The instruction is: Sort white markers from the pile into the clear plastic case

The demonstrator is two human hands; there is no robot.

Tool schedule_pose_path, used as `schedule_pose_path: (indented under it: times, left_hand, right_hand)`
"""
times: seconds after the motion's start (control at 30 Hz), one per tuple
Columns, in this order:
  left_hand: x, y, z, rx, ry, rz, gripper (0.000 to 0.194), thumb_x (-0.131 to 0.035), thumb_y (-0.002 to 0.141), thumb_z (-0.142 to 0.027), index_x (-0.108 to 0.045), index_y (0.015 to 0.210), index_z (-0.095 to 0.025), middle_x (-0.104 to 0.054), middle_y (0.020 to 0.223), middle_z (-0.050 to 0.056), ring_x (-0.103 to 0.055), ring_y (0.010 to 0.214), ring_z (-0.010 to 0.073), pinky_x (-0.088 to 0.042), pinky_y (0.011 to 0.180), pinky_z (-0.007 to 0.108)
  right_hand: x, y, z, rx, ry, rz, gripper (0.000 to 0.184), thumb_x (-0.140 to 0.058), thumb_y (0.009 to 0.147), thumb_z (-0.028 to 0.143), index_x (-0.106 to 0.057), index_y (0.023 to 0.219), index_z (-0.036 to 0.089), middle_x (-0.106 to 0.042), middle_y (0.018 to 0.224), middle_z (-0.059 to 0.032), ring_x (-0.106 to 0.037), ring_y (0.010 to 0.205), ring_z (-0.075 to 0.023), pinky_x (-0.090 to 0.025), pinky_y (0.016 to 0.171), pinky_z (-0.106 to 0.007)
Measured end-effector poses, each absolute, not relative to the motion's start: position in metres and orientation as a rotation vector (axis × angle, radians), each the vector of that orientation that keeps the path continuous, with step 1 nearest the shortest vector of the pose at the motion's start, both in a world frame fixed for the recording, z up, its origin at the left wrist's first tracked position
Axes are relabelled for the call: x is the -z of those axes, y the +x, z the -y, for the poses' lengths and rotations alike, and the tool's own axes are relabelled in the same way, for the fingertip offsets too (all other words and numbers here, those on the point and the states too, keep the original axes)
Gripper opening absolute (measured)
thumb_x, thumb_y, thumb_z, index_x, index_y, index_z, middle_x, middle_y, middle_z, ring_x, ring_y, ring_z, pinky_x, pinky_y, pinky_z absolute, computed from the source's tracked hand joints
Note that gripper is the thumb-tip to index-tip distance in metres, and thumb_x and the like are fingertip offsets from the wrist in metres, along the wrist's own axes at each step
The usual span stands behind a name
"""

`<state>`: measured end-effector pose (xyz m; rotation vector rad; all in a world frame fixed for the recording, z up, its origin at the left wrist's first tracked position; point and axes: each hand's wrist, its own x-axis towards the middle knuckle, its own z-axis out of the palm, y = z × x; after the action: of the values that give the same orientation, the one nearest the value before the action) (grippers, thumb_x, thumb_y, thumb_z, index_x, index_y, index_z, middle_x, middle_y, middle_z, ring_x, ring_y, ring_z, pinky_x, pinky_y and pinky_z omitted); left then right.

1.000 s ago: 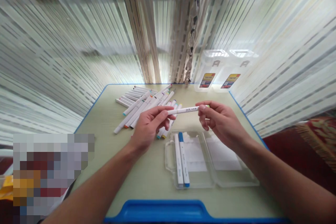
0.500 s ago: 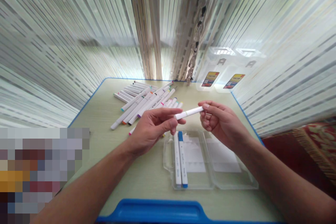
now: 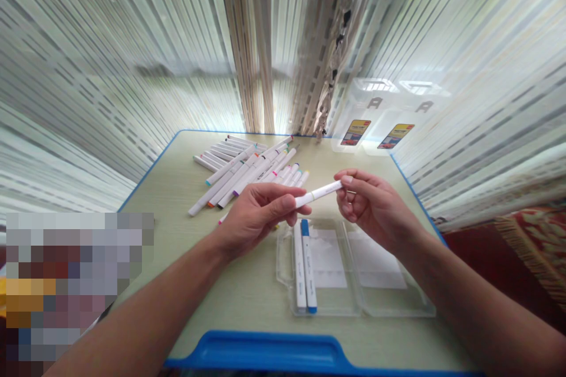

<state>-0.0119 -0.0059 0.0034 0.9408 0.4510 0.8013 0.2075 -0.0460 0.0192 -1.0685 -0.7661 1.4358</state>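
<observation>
The left hand (image 3: 260, 215) hides one end of the white marker (image 3: 319, 193).

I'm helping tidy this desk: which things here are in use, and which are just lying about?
In use: left hand, right hand, white marker held between them, open clear plastic case, two markers inside it, pile of markers.

Lying about: clear plastic boxes, striped curtain, red patterned rug.

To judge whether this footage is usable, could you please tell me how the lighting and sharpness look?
In the head view, daylight glares through the curtains, which bow from wide-lens distortion; the marker, left hand and right hand look fairly sharp and evenly lit; a mosaic patch hides the lower left.
</observation>
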Motion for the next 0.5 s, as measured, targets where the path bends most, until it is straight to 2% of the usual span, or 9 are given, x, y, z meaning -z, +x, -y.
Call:
schedule_pose_path:
  times: [0.27, 0.5]
  left_hand:
    - [-0.0058, -0.0127, 0.0058, -0.754, 0.878, -0.433, 0.018, -0.084, 0.077, -0.032, -0.083, 0.089, -0.019, -0.079, 0.076, 0.009, -0.068, 0.061, 0.0116, -0.052, 0.061, 0.020]
    - [-0.0057, -0.0127, 0.0063, -0.801, 0.893, -0.452, 0.022, -0.088, 0.073, -0.030, -0.083, 0.093, -0.021, -0.080, 0.079, 0.008, -0.067, 0.060, 0.0087, -0.049, 0.060, 0.017]
  right_hand:
    - [-0.0200, 0.2059, 0.0457, -1.442, -1.033, 0.758, 0.014, -0.079, 0.078, 0.025, -0.072, 0.085, 0.016, -0.061, 0.058, 0.0020, -0.051, 0.044, -0.0070, -0.038, 0.038, -0.016]
    - [-0.0197, 0.2065, 0.0462, -1.436, -1.013, 0.738, 0.013, -0.079, 0.078, 0.023, -0.074, 0.084, 0.014, -0.063, 0.059, 0.0008, -0.051, 0.043, -0.0064, -0.039, 0.037, -0.015]
